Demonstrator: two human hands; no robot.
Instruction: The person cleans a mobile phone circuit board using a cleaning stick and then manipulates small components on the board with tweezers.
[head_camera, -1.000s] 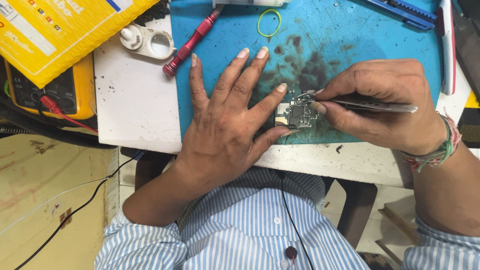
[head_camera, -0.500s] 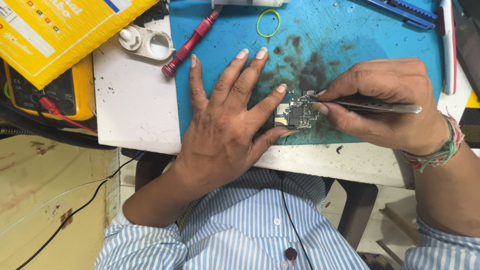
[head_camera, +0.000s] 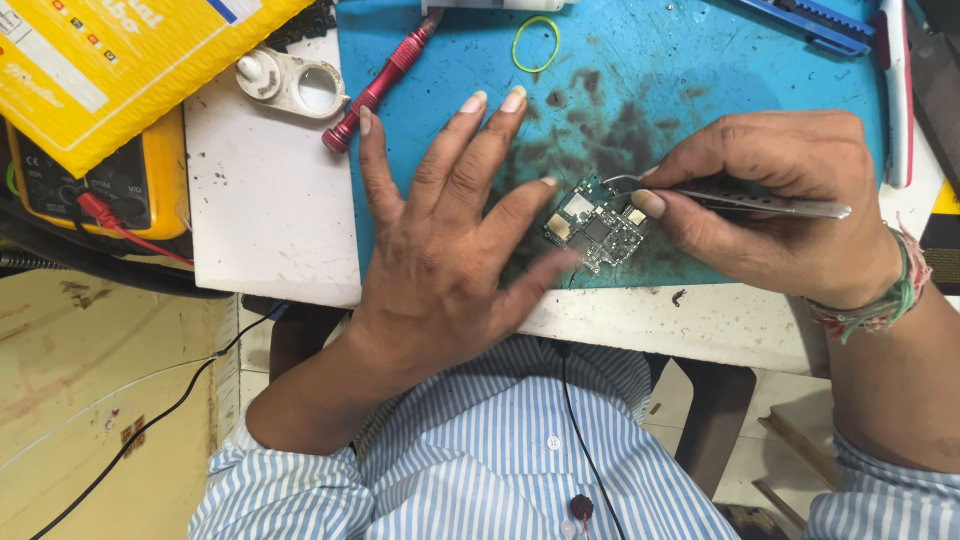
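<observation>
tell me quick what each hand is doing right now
Left hand: open, flat on the blue mat, steadying the circuit board.
Right hand: closed on metal tweezers.

White workbench (head_camera: 270, 230), scuffed, a blue work mat (head_camera: 700, 60) over its far right part. Pale tiled floor (head_camera: 740, 450) below the near edge. Yellowish stained surface (head_camera: 90, 400) lower left, a black cable (head_camera: 150, 430) trailing across it.

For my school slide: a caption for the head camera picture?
Left hand steadies a small circuit board while right hand holds tweezers.
</observation>
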